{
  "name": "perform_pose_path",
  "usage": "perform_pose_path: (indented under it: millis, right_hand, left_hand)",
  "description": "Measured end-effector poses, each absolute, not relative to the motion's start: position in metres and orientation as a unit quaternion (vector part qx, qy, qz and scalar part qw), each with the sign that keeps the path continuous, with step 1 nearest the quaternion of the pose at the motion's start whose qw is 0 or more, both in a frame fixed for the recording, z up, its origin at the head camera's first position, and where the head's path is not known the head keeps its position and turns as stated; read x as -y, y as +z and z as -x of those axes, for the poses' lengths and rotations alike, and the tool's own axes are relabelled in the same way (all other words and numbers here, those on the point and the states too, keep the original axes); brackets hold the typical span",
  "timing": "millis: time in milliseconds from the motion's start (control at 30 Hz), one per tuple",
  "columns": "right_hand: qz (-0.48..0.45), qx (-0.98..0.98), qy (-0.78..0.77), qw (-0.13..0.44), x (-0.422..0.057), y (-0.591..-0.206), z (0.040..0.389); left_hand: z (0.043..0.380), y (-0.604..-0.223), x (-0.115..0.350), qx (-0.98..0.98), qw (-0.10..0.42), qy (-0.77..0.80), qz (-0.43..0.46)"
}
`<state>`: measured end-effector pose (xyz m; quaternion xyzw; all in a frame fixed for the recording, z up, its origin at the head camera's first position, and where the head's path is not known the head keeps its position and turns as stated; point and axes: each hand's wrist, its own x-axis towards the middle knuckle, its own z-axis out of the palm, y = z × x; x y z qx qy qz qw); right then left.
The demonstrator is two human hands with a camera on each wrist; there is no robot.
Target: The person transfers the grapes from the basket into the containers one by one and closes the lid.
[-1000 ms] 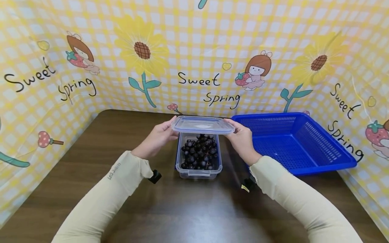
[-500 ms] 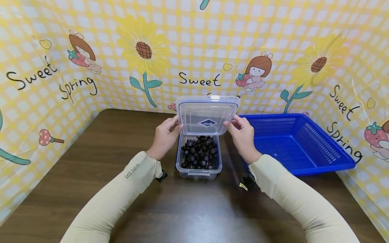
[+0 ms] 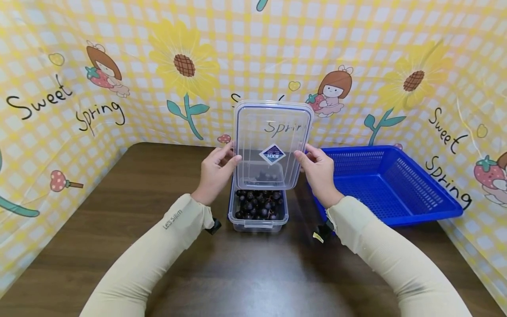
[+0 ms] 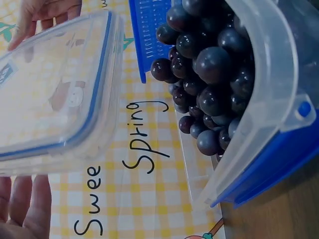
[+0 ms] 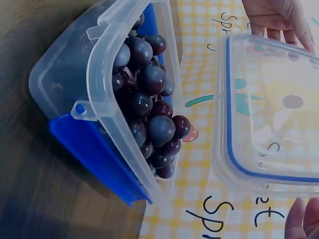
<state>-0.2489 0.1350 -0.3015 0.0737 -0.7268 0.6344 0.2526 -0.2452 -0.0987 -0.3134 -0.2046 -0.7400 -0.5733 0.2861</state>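
Note:
A clear rectangular lid (image 3: 257, 132) with a blue seal and a diamond label stands nearly upright above a clear plastic container (image 3: 259, 225). Dark grapes (image 3: 257, 206) fill the container, whose far part shows only through the lid. My left hand (image 3: 215, 171) pinches the lid's left edge, thumb toward me. On the opposite edge my right hand (image 3: 318, 174) pinches it the same way. Blue side clips (image 4: 279, 159) hang down from the container in the left wrist view. Both wrist views show the lid apart from the container's rim.
To the right sits a blue perforated plastic basket (image 3: 420, 215), close to my right hand. The brown wooden table (image 3: 119, 211) is bordered by a yellow checked cloth (image 3: 253, 57) with printed flowers and words. Black straps (image 3: 214, 226) circle the wrists.
The lid has tipped from nearly flat to nearly upright, its far edge rising and its underside turning toward me. Both hands have turned with it. Container and basket stay put.

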Motion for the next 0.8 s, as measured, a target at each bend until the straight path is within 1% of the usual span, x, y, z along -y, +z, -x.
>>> perform_pose_path:
  millis: [67,167,333,433,533,633,700,800]
  right_hand:
    - [-0.057,0.738,0.631,0.232,-0.136,-0.301,0.25]
    - [-0.038,0.758,0.624,0.188,-0.137,-0.3,0.251]
    - [-0.018,0.779,0.622,0.073,-0.14,-0.296,0.252]
    - [-0.006,0.789,0.615,-0.003,-0.143,-0.293,0.253]
    - [0.002,0.784,0.616,-0.075,-0.145,-0.291,0.253]
    - [0.009,0.761,0.636,-0.128,-0.144,-0.292,0.253]
    - [0.013,0.753,0.642,-0.145,-0.141,-0.293,0.253]
    - [0.025,0.759,0.633,-0.153,-0.137,-0.296,0.254]
  left_hand:
    - [0.246,-0.312,0.101,0.746,0.256,-0.582,0.195]
    - [0.248,-0.309,0.105,0.755,0.185,-0.607,0.165]
    - [0.252,-0.305,0.111,0.747,0.043,-0.659,0.078]
    - [0.254,-0.305,0.114,0.739,-0.02,-0.673,0.04]
    - [0.256,-0.306,0.118,0.739,-0.068,-0.67,0.021]
    - [0.257,-0.306,0.122,0.74,-0.108,-0.664,0.006]
    - [0.258,-0.307,0.124,0.739,-0.127,-0.661,-0.002]
    - [0.263,-0.309,0.126,0.745,-0.148,-0.65,-0.01]
